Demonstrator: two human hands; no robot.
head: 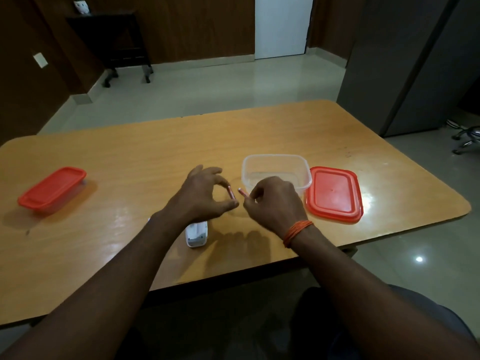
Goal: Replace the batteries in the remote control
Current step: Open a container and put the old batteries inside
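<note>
Left hand (205,196): my thumb and forefinger pinch red cylindrical battery (231,195). Right hand (272,201): fingertips pinch second red battery (243,192). White plastic remote control (197,233): behind left fingers, under wrist. Match polarity first.

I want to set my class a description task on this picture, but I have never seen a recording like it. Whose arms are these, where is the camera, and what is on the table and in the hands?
There is no machine here. A person wears a camera on the head, so you look down along their own two arms. This is the only picture, taken from that one place.

The left hand pinches a small battery between thumb and forefinger. The right hand grips a second battery in its curled fingers.

On the wooden table a white remote lies partly hidden under the left wrist. Beyond the hands stands an open clear tub, which looks empty, with its red lid flat on the table to its right. Far left sits a closed box with a red top.
</note>
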